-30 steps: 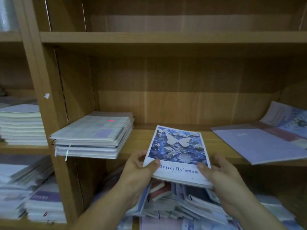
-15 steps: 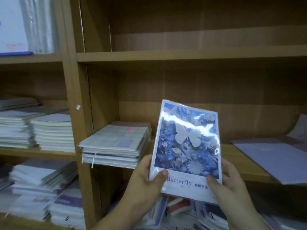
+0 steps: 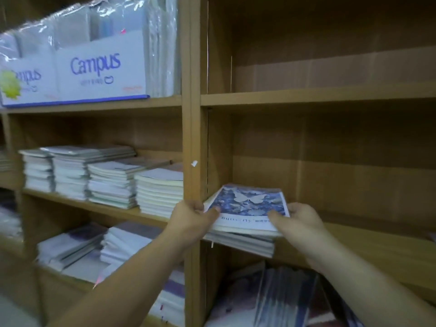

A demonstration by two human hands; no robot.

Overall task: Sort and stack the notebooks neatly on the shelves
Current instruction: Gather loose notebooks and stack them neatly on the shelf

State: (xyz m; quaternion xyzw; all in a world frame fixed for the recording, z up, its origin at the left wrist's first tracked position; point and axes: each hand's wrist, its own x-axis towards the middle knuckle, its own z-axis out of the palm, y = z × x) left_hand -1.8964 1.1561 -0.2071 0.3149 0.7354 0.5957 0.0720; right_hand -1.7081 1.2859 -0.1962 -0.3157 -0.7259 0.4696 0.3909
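Observation:
A blue butterfly notebook [image 3: 247, 205] lies flat on top of a stack of notebooks [image 3: 240, 241] at the left end of the middle wooden shelf [image 3: 377, 246]. My left hand [image 3: 191, 217] pinches its near left corner, thumb on the cover. My right hand [image 3: 299, 220] grips its near right corner, thumb on top. Both forearms reach in from below.
The shelf compartment right of the stack is bare wood. An upright wooden post [image 3: 192, 138] divides the bays. Left bay holds several white notebook stacks [image 3: 106, 178] and Campus boxes [image 3: 94, 69] above. Loose notebooks [image 3: 271, 303] pile up on the shelf below.
The butterfly notebook went from upright in front of me to flat on the left stack. Both hands moved with it; the view swung left and closer.

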